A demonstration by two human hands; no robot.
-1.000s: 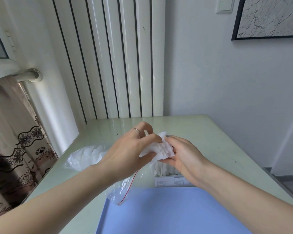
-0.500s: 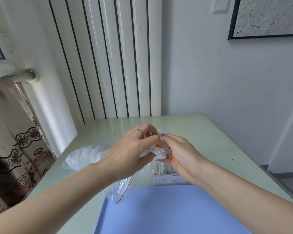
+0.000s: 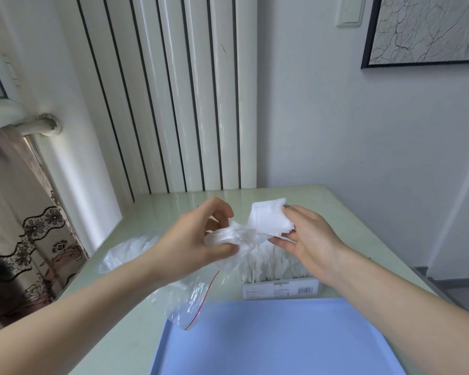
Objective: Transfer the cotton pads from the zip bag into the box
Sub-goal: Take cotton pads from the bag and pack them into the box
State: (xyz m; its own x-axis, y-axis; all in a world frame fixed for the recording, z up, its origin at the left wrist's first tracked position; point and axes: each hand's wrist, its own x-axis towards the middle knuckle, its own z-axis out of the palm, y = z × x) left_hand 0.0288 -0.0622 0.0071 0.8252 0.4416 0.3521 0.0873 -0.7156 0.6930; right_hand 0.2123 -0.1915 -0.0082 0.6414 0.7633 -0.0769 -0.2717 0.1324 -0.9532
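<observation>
A blue tray (image 3: 276,336) is lying nearest. Beyond it the box (image 3: 279,286) is showing a barcode label, its print too small to read, with cotton pads standing inside. The left hand (image 3: 198,239) is gripping the clear zip bag (image 3: 190,293), red strip hanging. The right hand (image 3: 306,236) is pinching a stack of cotton pads (image 3: 268,217) above the box.

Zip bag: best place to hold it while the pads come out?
Probably the bunched neck of the zip bag, where the left hand grips it now, coming from the left. The film is limp and gathers there. That leaves the mouth toward the right hand, pinching a stack of cotton pads.
</observation>
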